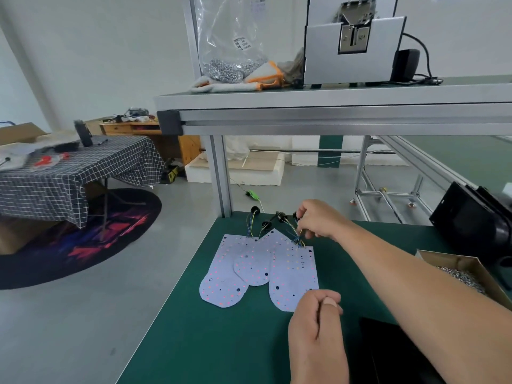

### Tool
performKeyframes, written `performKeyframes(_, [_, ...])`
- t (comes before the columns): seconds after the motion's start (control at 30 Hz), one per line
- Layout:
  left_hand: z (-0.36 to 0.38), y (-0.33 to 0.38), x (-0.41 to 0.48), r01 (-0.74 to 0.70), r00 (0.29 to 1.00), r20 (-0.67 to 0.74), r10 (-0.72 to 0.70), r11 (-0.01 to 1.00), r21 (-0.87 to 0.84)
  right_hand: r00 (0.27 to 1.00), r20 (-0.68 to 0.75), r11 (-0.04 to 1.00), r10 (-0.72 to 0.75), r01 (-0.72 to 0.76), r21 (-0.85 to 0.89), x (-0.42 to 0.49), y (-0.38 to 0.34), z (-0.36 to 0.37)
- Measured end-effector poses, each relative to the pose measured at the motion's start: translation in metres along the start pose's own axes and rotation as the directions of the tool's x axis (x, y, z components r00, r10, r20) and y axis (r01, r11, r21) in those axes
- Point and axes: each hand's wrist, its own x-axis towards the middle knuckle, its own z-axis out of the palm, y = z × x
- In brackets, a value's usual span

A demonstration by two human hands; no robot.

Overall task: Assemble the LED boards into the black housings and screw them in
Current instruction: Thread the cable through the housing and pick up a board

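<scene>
Three pale LED boards lie overlapping on the green bench: a left board [221, 284], a middle board [253, 266] and a right board [293, 275]. Thin coloured wires [293, 234] run from their far ends to black round grommets [255, 210]. My right hand [318, 220] reaches across from the right and pinches the wires at the right board's far end. My left hand [318, 314] pinches the near edge of the right board. A black housing [471, 220] stands at the right edge, and another dark one [388, 350] lies near the front under my right forearm.
A cardboard box of small silver screws [460, 275] sits at the right. An upper shelf [332, 106] overhangs the bench, carrying a bag of screws [230, 67], gloves and a grey machine [352, 45]. The bench's left edge drops to the floor.
</scene>
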Motion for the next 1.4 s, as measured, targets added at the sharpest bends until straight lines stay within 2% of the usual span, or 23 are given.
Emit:
performKeyframes(0.07, [0.000,0.000,0.001,-0.013,1.000,0.001,0.013,1.000,0.000,0.996,-0.074,0.976,0.051,-0.034,0.213,-0.002,0.003,-0.003])
performKeyframes(0.13, [-0.001,-0.001,0.002,-0.024,1.000,0.001,0.024,1.000,-0.006,0.994,-0.049,0.896,0.093,-0.062,0.439,-0.008,0.006,-0.005])
performKeyframes(0.17, [-0.001,-0.001,0.002,-0.029,1.000,0.004,0.029,1.000,-0.006,0.995,-0.018,0.865,0.102,-0.080,0.495,-0.011,0.008,-0.007])
performKeyframes(0.3, [0.000,-0.002,0.001,-0.030,0.999,0.012,0.031,0.999,-0.024,0.986,0.124,0.827,0.110,-0.160,0.539,-0.024,0.014,-0.009])
performKeyframes(0.43, [0.001,-0.001,-0.001,-0.044,0.999,-0.014,0.044,0.999,0.007,0.988,0.134,0.842,0.072,-0.132,0.523,-0.034,0.016,-0.006])
performKeyframes(0.53, [-0.002,-0.002,-0.001,-0.115,0.991,-0.051,0.121,0.988,0.100,0.990,0.135,0.824,0.030,-0.101,0.558,-0.041,0.020,-0.005])
performKeyframes(0.6, [-0.005,-0.005,0.002,-0.266,0.959,-0.023,0.283,0.922,0.282,0.988,0.153,0.799,-0.007,-0.086,0.595,-0.044,0.021,-0.007])
performKeyframes(0.7, [-0.004,-0.018,0.005,-0.454,0.881,0.186,0.435,0.669,0.588,0.985,0.170,0.764,-0.018,-0.096,0.638,-0.047,0.017,-0.010])
performKeyframes(0.77, [-0.001,-0.022,0.006,-0.489,0.866,0.282,0.413,0.578,0.653,0.987,0.158,0.750,0.017,-0.117,0.651,-0.048,0.011,-0.011])
performKeyframes(0.9, [0.002,-0.021,0.006,-0.532,0.833,0.302,0.465,0.518,0.670,0.993,0.100,0.660,0.065,-0.118,0.742,-0.046,-0.005,-0.005])
performKeyframes(1.07, [0.000,-0.019,0.009,-0.449,0.887,0.267,0.377,0.567,0.690,0.998,0.000,0.549,0.064,-0.035,0.835,-0.042,-0.022,0.004])
performKeyframes(1.2, [-0.002,-0.021,0.013,-0.369,0.929,0.300,0.215,0.505,0.781,0.997,-0.062,0.457,0.044,0.035,0.889,-0.045,-0.034,0.004])
performKeyframes(1.37, [-0.004,-0.019,0.012,-0.306,0.952,0.261,0.161,0.512,0.803,0.992,-0.122,0.385,0.018,0.106,0.917,-0.063,-0.043,-0.011])
performKeyframes(1.4, [-0.004,-0.019,0.011,-0.304,0.952,0.240,0.188,0.516,0.801,0.991,-0.131,0.372,0.016,0.116,0.921,-0.069,-0.042,-0.015])
